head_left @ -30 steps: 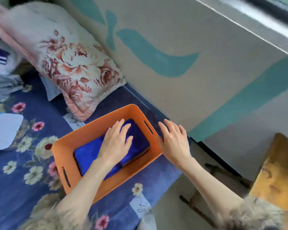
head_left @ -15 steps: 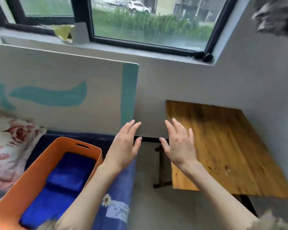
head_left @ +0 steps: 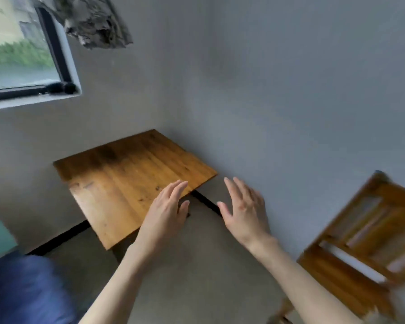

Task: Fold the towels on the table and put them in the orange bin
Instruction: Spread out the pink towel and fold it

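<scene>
Presently, entries as follows.
Left hand: my left hand (head_left: 165, 212) is raised palm down at centre frame, fingers straight and close together, holding nothing; its fingertips overlap the near right edge of the table in the view.
Right hand: my right hand (head_left: 246, 210) is just right of it, fingers spread and straight, nothing in it; it is seen over bare grey floor (head_left: 197, 277), apart from the left hand.
Table: wooden table (head_left: 126, 181) at centre left, pushed into the corner of the grey walls; its top carries only stains and scuffs.
Towels, orange bin: neither shows in this view, so I cannot tell where they lie.
Chair: wooden slatted chair (head_left: 365, 237) at lower right, blurred.
Bedding: blue cloth (head_left: 21, 293) at lower left, blurred.
Window: window (head_left: 21, 54) at upper left, greenery beyond.
</scene>
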The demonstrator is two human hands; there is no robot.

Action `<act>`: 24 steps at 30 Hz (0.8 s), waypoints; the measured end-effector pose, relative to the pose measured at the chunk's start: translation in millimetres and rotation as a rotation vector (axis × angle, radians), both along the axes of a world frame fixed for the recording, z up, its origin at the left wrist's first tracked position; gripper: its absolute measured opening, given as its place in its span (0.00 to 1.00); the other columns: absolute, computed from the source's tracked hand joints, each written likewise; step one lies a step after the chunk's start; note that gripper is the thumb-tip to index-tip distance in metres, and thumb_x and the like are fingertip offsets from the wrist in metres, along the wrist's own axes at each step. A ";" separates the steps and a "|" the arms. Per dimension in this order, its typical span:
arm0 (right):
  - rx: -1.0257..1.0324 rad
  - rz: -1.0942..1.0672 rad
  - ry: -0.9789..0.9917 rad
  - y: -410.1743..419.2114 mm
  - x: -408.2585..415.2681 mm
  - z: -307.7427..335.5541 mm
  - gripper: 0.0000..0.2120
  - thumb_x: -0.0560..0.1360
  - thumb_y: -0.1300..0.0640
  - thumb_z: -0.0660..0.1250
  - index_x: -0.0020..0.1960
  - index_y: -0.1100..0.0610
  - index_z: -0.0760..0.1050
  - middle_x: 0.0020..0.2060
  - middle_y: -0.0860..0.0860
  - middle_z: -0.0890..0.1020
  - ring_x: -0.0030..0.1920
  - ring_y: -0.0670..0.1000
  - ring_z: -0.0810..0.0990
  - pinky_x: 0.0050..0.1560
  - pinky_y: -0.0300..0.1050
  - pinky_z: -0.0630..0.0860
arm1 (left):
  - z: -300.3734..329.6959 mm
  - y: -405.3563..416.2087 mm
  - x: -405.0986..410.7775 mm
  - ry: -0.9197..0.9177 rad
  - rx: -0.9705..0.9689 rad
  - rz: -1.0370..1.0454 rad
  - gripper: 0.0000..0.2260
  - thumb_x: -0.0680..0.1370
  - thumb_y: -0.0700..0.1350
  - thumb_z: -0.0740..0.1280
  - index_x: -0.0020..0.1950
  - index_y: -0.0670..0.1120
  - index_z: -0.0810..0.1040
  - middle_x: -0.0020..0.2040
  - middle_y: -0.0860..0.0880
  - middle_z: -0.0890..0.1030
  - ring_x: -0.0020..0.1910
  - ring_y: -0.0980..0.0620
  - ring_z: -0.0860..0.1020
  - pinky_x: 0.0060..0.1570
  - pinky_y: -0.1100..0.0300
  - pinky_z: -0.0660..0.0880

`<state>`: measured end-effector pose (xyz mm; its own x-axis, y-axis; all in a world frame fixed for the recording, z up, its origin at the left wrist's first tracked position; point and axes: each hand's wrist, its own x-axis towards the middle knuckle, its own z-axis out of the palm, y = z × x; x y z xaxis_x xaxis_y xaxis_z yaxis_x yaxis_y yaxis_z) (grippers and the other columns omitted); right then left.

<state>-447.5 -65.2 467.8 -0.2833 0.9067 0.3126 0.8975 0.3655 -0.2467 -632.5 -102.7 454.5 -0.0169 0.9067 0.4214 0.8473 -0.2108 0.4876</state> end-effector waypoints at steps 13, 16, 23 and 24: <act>0.035 -0.675 0.033 -146.3 351.3 -0.4 0.24 0.79 0.48 0.57 0.72 0.54 0.61 0.69 0.50 0.69 0.67 0.50 0.69 0.66 0.49 0.69 | -5.6 -14.0 376.5 -0.012 -0.087 -0.720 0.18 0.80 0.47 0.58 0.71 0.50 0.65 0.70 0.51 0.69 0.67 0.50 0.70 0.64 0.56 0.67; 0.042 -0.793 0.030 -167.1 411.8 -8.1 0.23 0.79 0.50 0.59 0.71 0.56 0.64 0.66 0.52 0.72 0.64 0.52 0.72 0.63 0.50 0.71 | -10.3 -15.1 448.1 0.018 -0.097 -0.852 0.18 0.80 0.46 0.59 0.71 0.50 0.65 0.69 0.50 0.70 0.67 0.50 0.70 0.64 0.55 0.68; -0.025 -0.963 0.045 -173.7 538.9 -36.2 0.22 0.78 0.52 0.61 0.69 0.59 0.67 0.64 0.55 0.74 0.62 0.57 0.74 0.58 0.54 0.73 | -36.3 7.6 600.7 0.093 -0.129 -1.026 0.19 0.81 0.47 0.58 0.72 0.50 0.64 0.71 0.49 0.68 0.69 0.50 0.68 0.65 0.55 0.68; -0.045 -0.984 0.038 -174.2 558.4 -38.9 0.22 0.78 0.52 0.60 0.69 0.58 0.66 0.64 0.55 0.74 0.62 0.56 0.73 0.59 0.53 0.73 | -40.0 10.1 624.0 0.094 -0.149 -1.054 0.19 0.81 0.46 0.58 0.72 0.49 0.63 0.71 0.49 0.68 0.69 0.50 0.68 0.65 0.55 0.68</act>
<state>111.0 -239.5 428.8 0.6135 0.7439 0.2650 0.7874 -0.5506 -0.2774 -8.5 -92.6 414.5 0.8323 0.4873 0.2641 0.3080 -0.8028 0.5106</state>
